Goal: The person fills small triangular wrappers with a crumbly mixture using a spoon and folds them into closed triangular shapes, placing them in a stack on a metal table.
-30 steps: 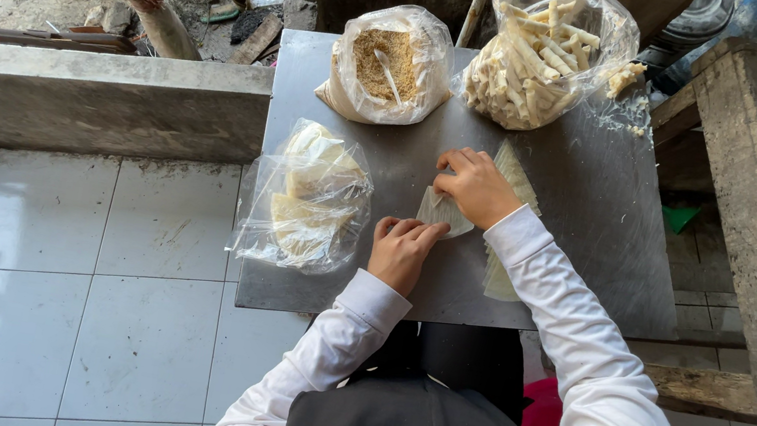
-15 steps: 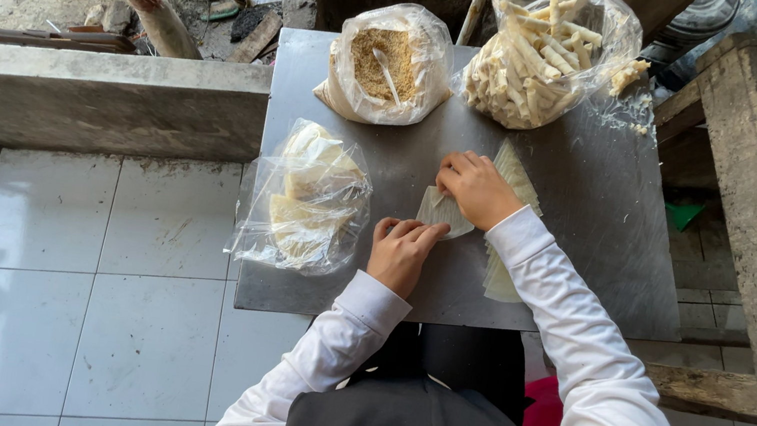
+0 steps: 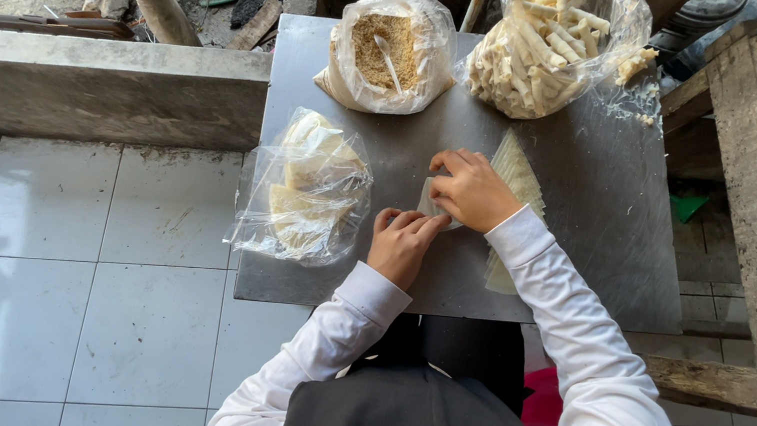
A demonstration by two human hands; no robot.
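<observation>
Head: left hand, right hand pressing wrapper

Both hands on metal table, fingertips meeting on a thin wrapper sheet. Left hand sits nearer the body, right hand just beyond it. Stack of wrapper sheets lies under and right of the right fingers. Bag of wrappers left of the fingers. Beyond the fingers: bag of crumbs, bag of rolls right of it.
</observation>
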